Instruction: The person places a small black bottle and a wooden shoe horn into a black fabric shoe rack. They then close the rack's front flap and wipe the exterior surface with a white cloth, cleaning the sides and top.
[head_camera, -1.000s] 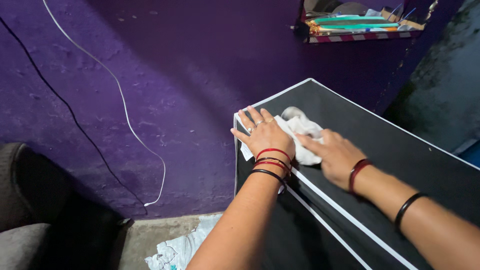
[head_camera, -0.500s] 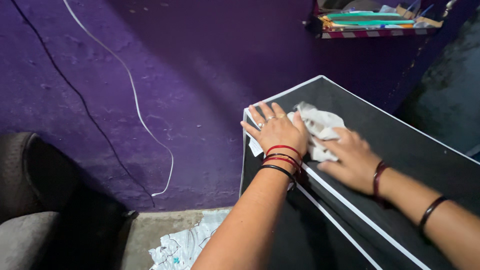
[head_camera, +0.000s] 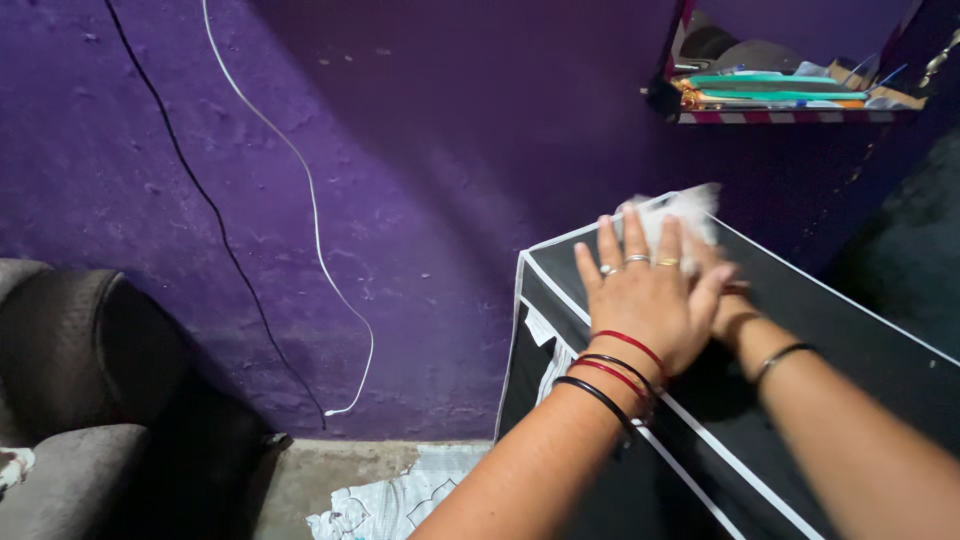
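A black fabric cabinet (head_camera: 860, 330) with white piping stands against the purple wall. My left hand (head_camera: 650, 295) lies flat on its top, fingers spread, with rings and red and black bangles at the wrist. My right hand (head_camera: 728, 300) is mostly hidden behind the left; it presses a crumpled white cloth (head_camera: 680, 212) onto the cabinet's far corner by the wall. Only the wrist, with its bangles, and part of that hand show.
A wall shelf (head_camera: 790, 100) with combs and small items hangs at the upper right. White (head_camera: 310, 200) and black (head_camera: 200, 200) cables run down the purple wall. A grey armchair (head_camera: 70, 400) stands at the left. Printed paper (head_camera: 390, 500) lies on the floor.
The right hand has pushed the cloth away from me to the cabinet's far corner. My left hand slid along the top, now covering the right. The view shifted left.
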